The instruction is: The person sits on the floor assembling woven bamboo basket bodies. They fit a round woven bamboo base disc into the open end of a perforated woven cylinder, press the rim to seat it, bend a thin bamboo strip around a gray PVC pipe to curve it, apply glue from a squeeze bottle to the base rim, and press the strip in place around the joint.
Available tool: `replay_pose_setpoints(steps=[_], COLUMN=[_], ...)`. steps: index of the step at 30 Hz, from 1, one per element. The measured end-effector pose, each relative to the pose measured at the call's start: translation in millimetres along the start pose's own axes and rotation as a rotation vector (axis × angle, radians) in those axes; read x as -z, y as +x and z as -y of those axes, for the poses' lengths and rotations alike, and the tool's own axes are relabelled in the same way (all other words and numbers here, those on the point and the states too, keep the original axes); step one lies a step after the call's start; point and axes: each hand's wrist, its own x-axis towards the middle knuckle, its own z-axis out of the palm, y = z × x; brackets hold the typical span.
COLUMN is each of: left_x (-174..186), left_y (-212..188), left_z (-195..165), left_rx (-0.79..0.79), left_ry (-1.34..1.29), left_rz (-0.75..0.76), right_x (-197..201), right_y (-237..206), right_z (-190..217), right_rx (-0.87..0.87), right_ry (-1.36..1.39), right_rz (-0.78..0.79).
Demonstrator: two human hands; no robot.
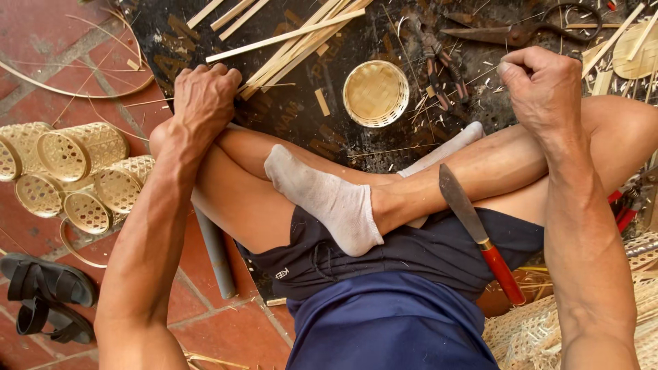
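My left hand [202, 99] rests over my left knee, its fingers curled down onto the near ends of a bundle of pale bamboo strips [301, 44] lying on a black mat [288, 120]. Whether the fingers grip a strip is hidden. Clenched in a fist, my right hand [541, 85] sits above my right knee with the thumb pressed on top; nothing clearly shows inside it. A knife with a red handle [480, 233] lies across my thigh, blade pointing away from me. A small round woven basket [375, 94] sits on the mat between my hands.
Several woven bamboo cylinders [82, 147] lie on the red tiles at the left, black sandals [48, 298] below them. Large scissors [528, 31] and pliers [439, 62] lie at the mat's far side. A grey pipe [216, 253] lies under my leg; woven matting [528, 336] at lower right.
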Motion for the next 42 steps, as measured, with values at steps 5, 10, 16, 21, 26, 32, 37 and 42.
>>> replay_pose_setpoints(steps=[5,10,16,21,26,32,37,42], left_x=[3,2,24,32,-25,-120,-56,99], left_y=[-7,-16,-24,-85,-212,-304,-290,-238], left_z=[4,2,-8,1,-14,-93,-105,-148], left_rx=[0.055,0.046,0.09,0.151,0.705,0.866,1.097,0.883], left_ry=[-0.003,-0.087,-0.27,-0.385,-0.51,-0.27,-0.945,-1.166], left_rz=[-0.004,-0.199,-0.353,-0.538,-0.653,-0.239,-0.415,-0.465], right_x=[7,15,85,136,111,75,60,6], right_y=[2,-7,-66,-162,-216,-201,-139,-98], right_z=[-7,-25,-90,-141,-147,-102,-23,120], right_rx=[0.071,0.164,-0.234,-0.483,-0.574,-0.508,-0.216,0.149], right_ry=[-0.031,-0.09,-0.067,-0.115,-0.04,0.039,0.114,0.457], right_rz=[-0.043,-0.099,-0.298,-0.45,-0.406,-0.359,-0.31,0.261])
